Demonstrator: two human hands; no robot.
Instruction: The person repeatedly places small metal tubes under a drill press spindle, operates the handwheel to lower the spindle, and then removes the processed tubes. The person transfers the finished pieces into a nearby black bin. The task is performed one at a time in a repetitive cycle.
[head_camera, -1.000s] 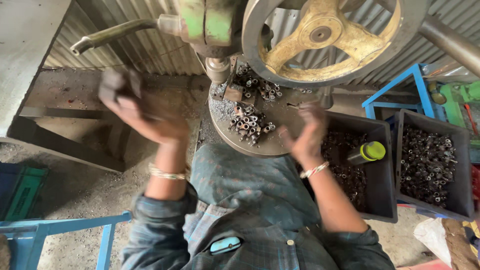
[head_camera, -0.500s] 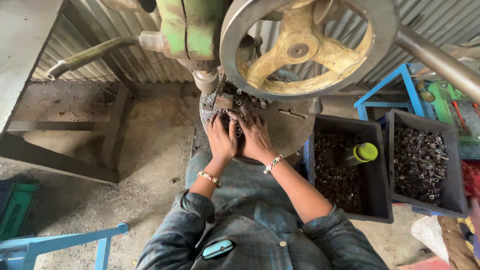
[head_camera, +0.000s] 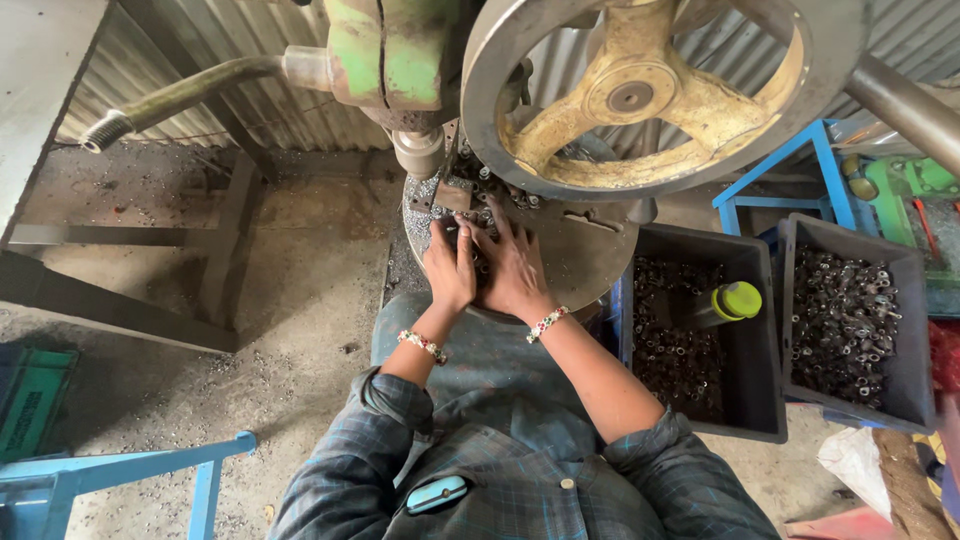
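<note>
Small metal parts (head_camera: 470, 205), dark grey and ring-like, lie heaped on the round press table (head_camera: 590, 255) directly under the green machine head (head_camera: 385, 55); they are what both hands are working in. The heap sits at the far left part of the table, just ahead of the fingertips, so it lies straight away from the person, between the hands and the ram (head_camera: 420, 150) that hangs down from the head. No long axis can be made out for any single piece; they are too small and jumbled to tell how one lies.

From the left: the curved lever handle (head_camera: 180, 95) juts out over the concrete floor, well apart from the hands. The left hand (head_camera: 450, 270) rests palm down at the near left edge of the table, fingers together and stretched forward onto the pieces; whether it pinches one I cannot tell. The right hand (head_camera: 510, 265) lies touching it, fingers spread further into the heap and reaching nearer to the ram, so it is the closer of the two; its grip is hidden as well. Both wrists wear beaded bracelets.

Rightward, the large flywheel (head_camera: 640, 95) overhangs the table, and beside the table's right edge stand two dark bins (head_camera: 760, 340) of similar parts, one holding a yellow-capped bottle (head_camera: 725, 305).
</note>
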